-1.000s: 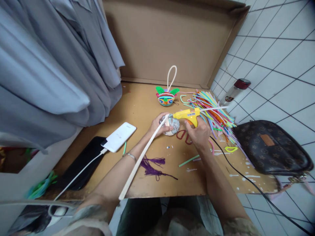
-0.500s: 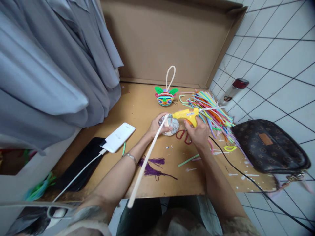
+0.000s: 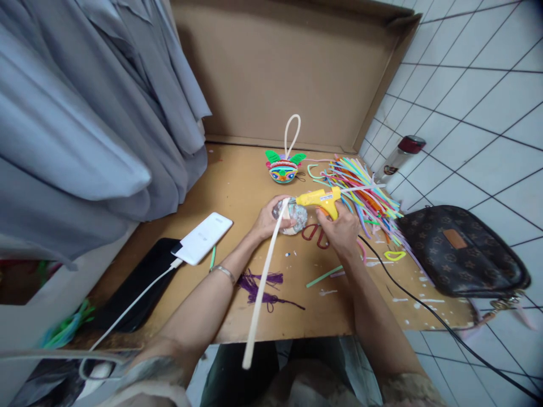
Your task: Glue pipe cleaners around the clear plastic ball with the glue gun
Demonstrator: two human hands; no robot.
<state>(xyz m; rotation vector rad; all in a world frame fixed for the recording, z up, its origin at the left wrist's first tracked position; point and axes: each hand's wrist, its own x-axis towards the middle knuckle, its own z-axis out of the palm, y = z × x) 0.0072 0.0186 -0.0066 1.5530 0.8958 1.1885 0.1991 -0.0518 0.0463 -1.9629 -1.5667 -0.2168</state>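
Note:
My left hand (image 3: pixel 268 219) is closed around a greyish, crumpled-looking ball (image 3: pixel 297 218). A long cream pipe cleaner (image 3: pixel 263 282) reaches from the ball back toward me, its near end past the table edge. In my right hand (image 3: pixel 341 227) is a yellow hot glue gun (image 3: pixel 319 198), fingers wrapped round its handle. The gun's nozzle points left and meets the top of the ball by the pipe cleaner's end. Red-handled scissors (image 3: pixel 311 232) lie between my hands, their blades hidden.
Behind stands a colourful animal-face ornament (image 3: pixel 283 168) with a white loop. Pipe cleaners (image 3: pixel 360 189) heap at right, near a bottle (image 3: pixel 399 158) and a brown bag (image 3: pixel 464 251). Purple tassels (image 3: pixel 263 288), a white power bank (image 3: pixel 206 238) and a black tablet-like slab (image 3: pixel 139 288) lie nearer. The gun's cord (image 3: pixel 407 291) trails right.
The free end of the cream pipe cleaner has swung to the right. Both hands, the ball and the glue gun keep nearly the same place.

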